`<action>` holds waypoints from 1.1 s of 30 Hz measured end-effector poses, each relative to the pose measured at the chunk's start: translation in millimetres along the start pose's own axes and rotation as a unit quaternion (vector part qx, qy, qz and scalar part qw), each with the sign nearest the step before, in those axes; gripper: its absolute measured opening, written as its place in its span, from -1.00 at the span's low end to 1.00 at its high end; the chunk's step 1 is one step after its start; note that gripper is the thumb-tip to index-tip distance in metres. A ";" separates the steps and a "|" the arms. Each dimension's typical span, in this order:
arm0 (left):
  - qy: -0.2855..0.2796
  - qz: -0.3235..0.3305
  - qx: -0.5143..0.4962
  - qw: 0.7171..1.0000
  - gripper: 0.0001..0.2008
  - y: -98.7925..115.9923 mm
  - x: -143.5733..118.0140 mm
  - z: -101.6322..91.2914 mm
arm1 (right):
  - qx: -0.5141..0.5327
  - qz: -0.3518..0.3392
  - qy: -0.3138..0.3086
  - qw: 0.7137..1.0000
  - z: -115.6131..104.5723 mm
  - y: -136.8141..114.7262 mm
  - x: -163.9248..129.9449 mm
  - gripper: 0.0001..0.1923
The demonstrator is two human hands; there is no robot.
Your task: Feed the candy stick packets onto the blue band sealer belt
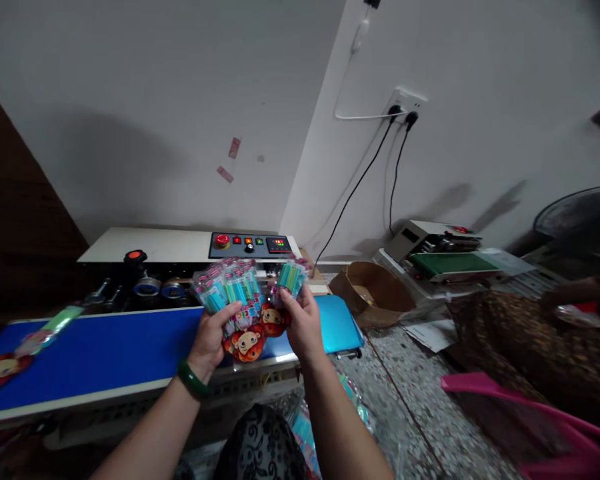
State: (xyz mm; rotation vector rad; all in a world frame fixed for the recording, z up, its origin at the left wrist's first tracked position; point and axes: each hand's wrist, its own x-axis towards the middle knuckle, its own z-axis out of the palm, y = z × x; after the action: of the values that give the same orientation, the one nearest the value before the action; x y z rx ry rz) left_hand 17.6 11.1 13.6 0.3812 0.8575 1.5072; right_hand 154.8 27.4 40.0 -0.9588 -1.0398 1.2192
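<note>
packets (241, 288) point their cartoon faces (249, 345) near. left hand (209, 339) holds a bunch. right hand (305, 327) pinches more, just right.

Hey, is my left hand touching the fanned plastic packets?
Touching. The head view shows your left hand gripping the plastic packets, its thumb lying across their front.

1. Pale walls (180, 73) meet in a corner (311, 130); pinkish tape strips (235, 147) cling to the left one.
2. A white socket (417, 101) holds black plugs (411, 121) with dangling cords (359, 182).
3. An open cardboard box (349, 300) stands on the speckled floor (405, 387).
4. Pink furniture (510, 395) edges in, lower right.
5. Dim light casts soft shadows (115, 147).
</note>
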 end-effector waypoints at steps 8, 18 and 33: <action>0.035 -0.023 -0.013 0.999 -0.85 19.9 1.0 -7.8 | -0.036 0.102 0.109 0.988 -86.1 20.0 17.4 -0.65; 0.033 -0.031 -0.011 0.999 -0.90 25.1 -6.1 -0.7 | -0.105 0.217 0.166 0.956 -108.3 49.8 40.9 -0.69; 0.045 -0.026 -0.004 0.999 -0.89 30.1 -4.8 -8.4 | -0.125 0.253 0.088 0.955 -93.3 48.6 51.9 -0.87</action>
State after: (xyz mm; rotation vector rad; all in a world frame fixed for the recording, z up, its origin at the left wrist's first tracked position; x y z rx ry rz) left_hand -8.8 6.4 30.4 0.2846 0.9263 1.4878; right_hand 235.1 82.3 -25.7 -1.5721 -0.8428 1.4010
